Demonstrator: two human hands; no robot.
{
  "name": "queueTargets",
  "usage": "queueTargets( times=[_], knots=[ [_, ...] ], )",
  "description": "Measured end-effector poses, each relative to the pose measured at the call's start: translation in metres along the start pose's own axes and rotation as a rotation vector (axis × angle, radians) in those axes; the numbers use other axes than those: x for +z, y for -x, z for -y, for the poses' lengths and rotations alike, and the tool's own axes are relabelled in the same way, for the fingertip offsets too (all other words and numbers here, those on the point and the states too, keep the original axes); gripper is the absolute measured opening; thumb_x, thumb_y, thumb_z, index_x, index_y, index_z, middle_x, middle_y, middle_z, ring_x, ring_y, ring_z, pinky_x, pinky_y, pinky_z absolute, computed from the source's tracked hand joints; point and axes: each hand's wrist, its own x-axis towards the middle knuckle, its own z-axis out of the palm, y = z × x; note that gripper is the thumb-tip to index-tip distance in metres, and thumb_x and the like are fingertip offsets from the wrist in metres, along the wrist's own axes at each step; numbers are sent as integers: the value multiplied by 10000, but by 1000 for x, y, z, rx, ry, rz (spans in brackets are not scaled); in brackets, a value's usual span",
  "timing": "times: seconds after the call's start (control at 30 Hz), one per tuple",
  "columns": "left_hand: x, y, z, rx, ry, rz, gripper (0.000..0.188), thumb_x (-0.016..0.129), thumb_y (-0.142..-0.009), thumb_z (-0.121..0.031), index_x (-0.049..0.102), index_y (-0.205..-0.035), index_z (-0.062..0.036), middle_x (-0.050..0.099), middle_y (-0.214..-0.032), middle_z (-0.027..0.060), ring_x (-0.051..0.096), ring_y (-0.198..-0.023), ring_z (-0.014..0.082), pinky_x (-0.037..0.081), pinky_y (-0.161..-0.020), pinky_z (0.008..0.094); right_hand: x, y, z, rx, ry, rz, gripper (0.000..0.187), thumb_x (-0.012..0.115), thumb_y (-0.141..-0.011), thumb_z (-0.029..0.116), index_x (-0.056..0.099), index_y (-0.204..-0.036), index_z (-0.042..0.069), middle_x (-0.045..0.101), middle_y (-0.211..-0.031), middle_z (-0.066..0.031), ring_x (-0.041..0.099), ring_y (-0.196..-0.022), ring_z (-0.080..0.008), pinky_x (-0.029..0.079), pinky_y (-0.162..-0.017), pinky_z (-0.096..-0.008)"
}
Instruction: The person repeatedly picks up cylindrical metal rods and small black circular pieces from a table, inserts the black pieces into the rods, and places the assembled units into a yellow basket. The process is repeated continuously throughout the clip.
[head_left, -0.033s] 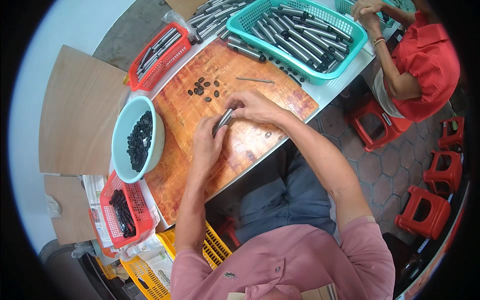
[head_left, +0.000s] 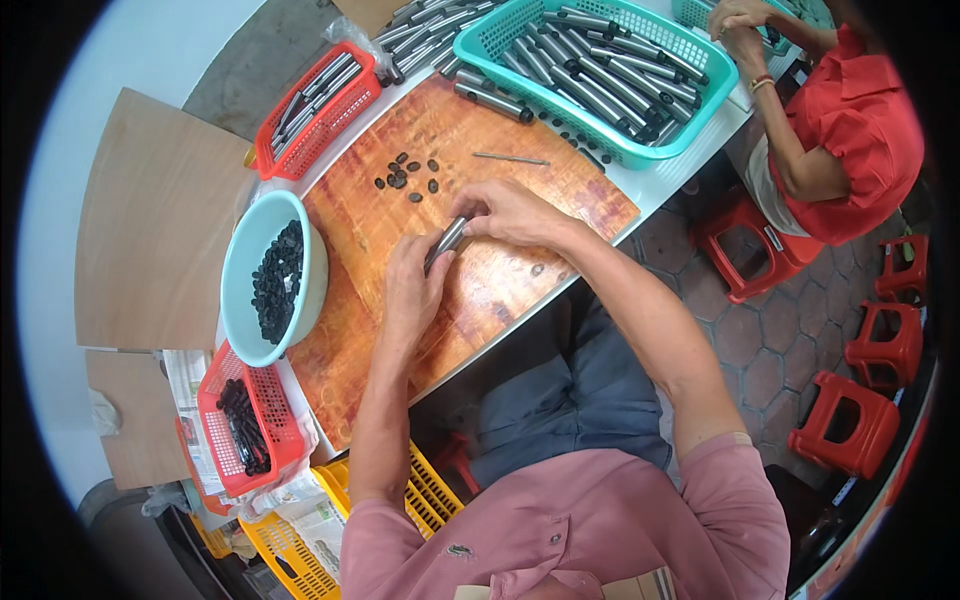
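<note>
Over the wooden board [head_left: 500,290], both my hands hold one short metal tube [head_left: 446,244], tilted with its upper end toward the right. My left hand [head_left: 412,285] is wrapped round the lower end. The fingers of my right hand [head_left: 508,212] pinch the upper end, partly hiding it. Beyond my hands lie several small oval black plugs [head_left: 398,180] in a loose group. A thin metal rod [head_left: 511,158] rests to the right of them.
At my left stand a pale blue basin [head_left: 232,300] of black plugs and a red basket [head_left: 290,440] of black parts. Another red basket [head_left: 368,90] and a teal basket [head_left: 720,100] hold metal tubes. A person in red [head_left: 850,150] sits far right, near red stools [head_left: 845,425].
</note>
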Motion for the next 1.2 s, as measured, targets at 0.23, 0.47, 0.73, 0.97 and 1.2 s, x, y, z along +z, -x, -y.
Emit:
queueTargets(
  times=[0.23,0.47,0.73,0.97,1.2],
  knots=[
    [2,-4,4,101,-96,-17,279,772,-881,-111,714,-1141,-30,610,-901,168,630,-835,373,515,-753,463,6,-38,12,-16,377,-40,281,689,-882,264,737,-914,-12,717,-852,-230,713,-858,-382,550,-783,-460],
    [-5,-4,1,135,-82,-29,263,784,-860,-98,706,-1097,-12,625,-928,174,644,-859,379,528,-763,461,49,-77,25,124,565,-141,347,703,-907,292,756,-864,-49,737,-956,-293,735,-936,-444,572,-826,-519],
    [9,0,9,64,57,-121,301,800,-829,-66,678,-1091,18,602,-930,179,620,-874,383,513,-786,473,59,-81,22,143,723,-253,331,694,-942,313,738,-958,-14,745,-963,-254,741,-883,-412,575,-787,-515],
    [8,6,3,-27,115,-125,296,804,-824,-76,667,-1069,18,584,-942,177,609,-910,376,516,-820,466,61,-77,25,142,717,-289,398,656,-983,375,691,-868,-5,713,-918,-241,704,-864,-432,521,-760,-545],
    [9,6,2,32,63,-127,253,791,-811,-59,646,-1007,5,556,-925,165,598,-877,360,508,-791,458,62,-72,17,117,754,-335,371,629,-992,346,689,-874,-1,703,-901,-257,688,-823,-470,514,-738,-566]
  ],
)
